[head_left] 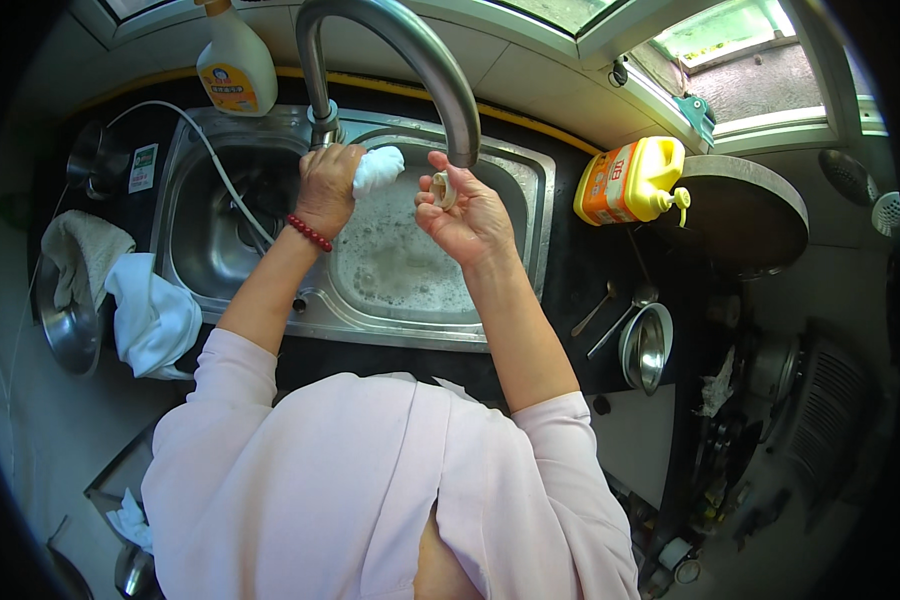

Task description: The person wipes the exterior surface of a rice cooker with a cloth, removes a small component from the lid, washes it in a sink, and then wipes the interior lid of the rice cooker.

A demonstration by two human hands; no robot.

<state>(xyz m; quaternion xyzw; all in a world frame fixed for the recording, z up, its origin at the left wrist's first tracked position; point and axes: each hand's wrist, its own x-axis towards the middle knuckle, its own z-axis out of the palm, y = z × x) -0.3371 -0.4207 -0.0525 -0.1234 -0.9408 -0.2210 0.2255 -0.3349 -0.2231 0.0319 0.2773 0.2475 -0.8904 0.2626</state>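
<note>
My left hand [328,187], with a red bead bracelet at the wrist, grips a bunched white cloth [379,171] above the divider of the double stainless steel sink [311,304]. In my right hand [469,214] is a small cream-coloured ring-shaped piece [442,190], held between thumb and fingers just below the mouth of the curved steel faucet [461,97]. Beneath both hands, the right basin holds cloudy, bubbly water [405,262]. What kind of piece the ring is, I cannot tell.
A spray bottle [238,67] stands behind the left basin. Right of the sink are a yellow pump jug [626,181], a round board [742,214], spoons [634,301] and nested bowls [647,346]. To the left lie a white cloth [150,315] and a grey towel [82,247] over a metal bowl [75,341].
</note>
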